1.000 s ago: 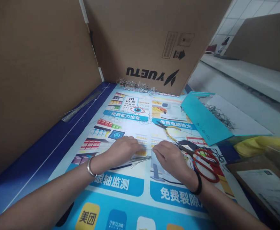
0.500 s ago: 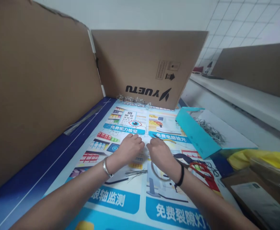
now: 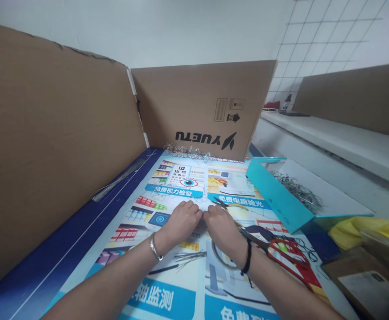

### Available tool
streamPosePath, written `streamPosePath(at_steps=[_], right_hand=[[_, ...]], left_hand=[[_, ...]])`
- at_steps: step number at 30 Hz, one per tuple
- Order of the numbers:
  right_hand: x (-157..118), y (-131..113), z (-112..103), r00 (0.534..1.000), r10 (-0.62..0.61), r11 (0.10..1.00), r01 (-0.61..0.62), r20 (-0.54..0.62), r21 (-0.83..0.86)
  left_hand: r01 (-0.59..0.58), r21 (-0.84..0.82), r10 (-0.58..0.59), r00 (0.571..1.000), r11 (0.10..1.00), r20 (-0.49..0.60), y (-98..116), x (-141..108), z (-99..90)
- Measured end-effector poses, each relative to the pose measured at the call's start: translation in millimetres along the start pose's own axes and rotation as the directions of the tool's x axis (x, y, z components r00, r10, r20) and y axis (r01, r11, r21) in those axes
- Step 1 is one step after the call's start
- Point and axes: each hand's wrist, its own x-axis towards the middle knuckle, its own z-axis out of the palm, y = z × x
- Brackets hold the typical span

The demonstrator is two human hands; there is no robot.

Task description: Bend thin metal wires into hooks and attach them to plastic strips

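My left hand [image 3: 185, 221] and my right hand [image 3: 221, 229] meet knuckle to knuckle above the printed sheet [image 3: 199, 289]. Both are closed with fingertips pinched, and whatever they hold is hidden or too fine to make out. A silver bangle [image 3: 155, 247] circles the left wrist, a dark band [image 3: 248, 257] the right. Thin wire pieces [image 3: 191, 256] lie just below the left hand. Partly under the right forearm are red-handled scissors [image 3: 277, 246]. A ring-shaped coil [image 3: 218, 257] lies beneath the right hand, and a dark pointed tool tip [image 3: 220, 202] shows beyond it.
Cardboard panels stand at the left [image 3: 57, 133] and back [image 3: 188, 102]. Tangled wire pieces [image 3: 297, 189] fill part of a teal box [image 3: 277, 198] at right. Clear, shiny bits [image 3: 188, 152] line the back panel's foot. A yellow bag [image 3: 364, 231] and brown packet [image 3: 364, 275] lie front right.
The whole view has shifted, with the panels and box sitting lower in the picture. More of the scissors shows beside my right forearm. Both hands stay closed and close together.
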Motion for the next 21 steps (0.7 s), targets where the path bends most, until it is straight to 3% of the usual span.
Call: streamPosePath(at_steps=[8,14,18,21], right_hand=[[3,2,4,0.995,0.1,0.991,-0.098,-0.01,0.096],[7,4,5,0.98,0.198,0.941,-0.186,-0.013,0.281],[9,8,5,0.966,0.258,0.844,-0.228,0.005,0.485],[10,12,7,0.95,0.306,0.704,-0.271,0.065,0.656]], left_hand=[[0.102,0.013,-0.102,0.995,0.995,0.017,3,-3,-4.2],[0.192,-0.04,-0.192,0.981,0.981,0.001,1,-6,5.6],[0.286,-0.204,-0.291,0.957,0.936,0.008,-2,-5,10.9],[0.321,-0.414,-0.349,0.937,0.852,0.008,-5,-3,10.6]])
